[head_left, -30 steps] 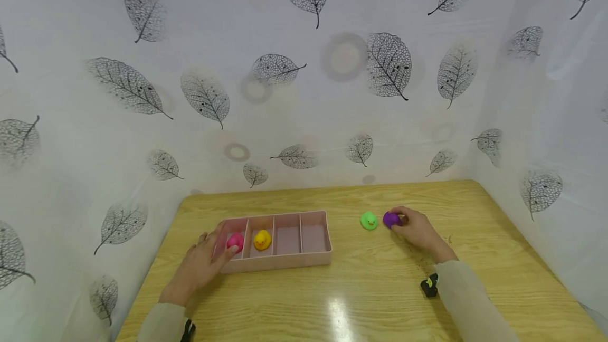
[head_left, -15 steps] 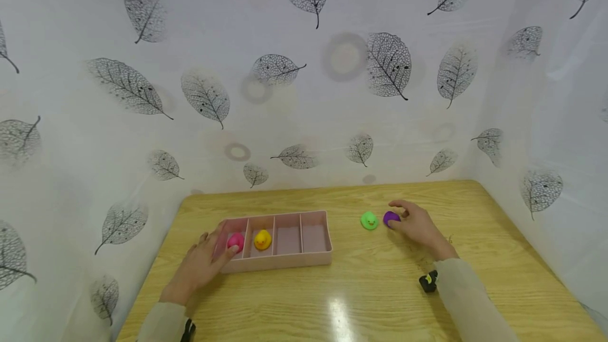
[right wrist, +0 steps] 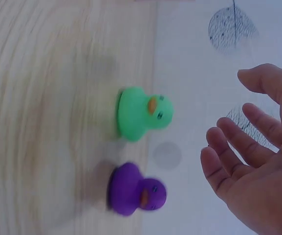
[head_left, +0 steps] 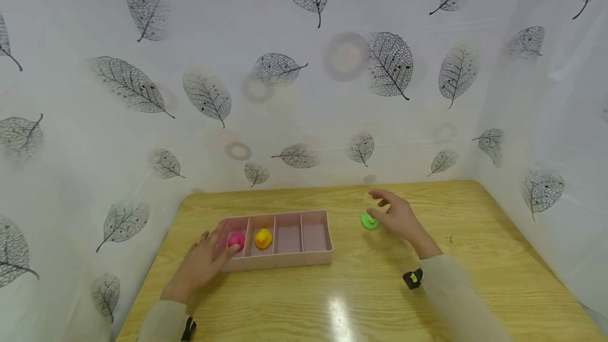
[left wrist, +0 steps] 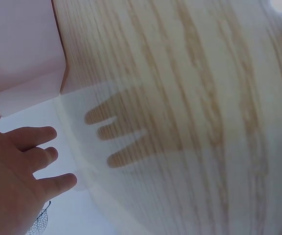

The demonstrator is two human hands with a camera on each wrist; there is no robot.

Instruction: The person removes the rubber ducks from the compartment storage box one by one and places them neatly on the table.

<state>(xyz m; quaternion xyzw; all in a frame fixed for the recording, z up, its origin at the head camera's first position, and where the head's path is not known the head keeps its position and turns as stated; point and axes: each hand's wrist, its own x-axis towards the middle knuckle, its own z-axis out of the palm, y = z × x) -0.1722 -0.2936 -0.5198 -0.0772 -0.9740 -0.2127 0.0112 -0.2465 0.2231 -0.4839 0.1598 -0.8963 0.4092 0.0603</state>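
A pink divided box (head_left: 277,264) lies on the table, with a pink rubber duck (head_left: 236,240) in its leftmost compartment and a yellow rubber duck (head_left: 263,239) in the one beside it. My left hand (head_left: 203,260) rests at the box's left end, thumb over the front rim near the pink duck. Three of its fingers (left wrist: 43,157) extend loosely past the box corner in the left wrist view. My right hand (head_left: 396,218) hovers by a green rubber duck (right wrist: 141,113), fingers apart and holding nothing. A purple rubber duck (right wrist: 133,190) stands beside the green one; the hand hides it in the head view.
The wooden table (head_left: 294,305) meets a white leaf-patterned curtain (head_left: 304,110) at the back and sides. Black wrist gear (head_left: 413,278) hangs below the right sleeve (head_left: 458,294). The box's two right compartments show bare floors.
My right hand has let go of the purple duck, opened its fingers, and moved left and up over toward the green duck. The left hand and the box stay put.
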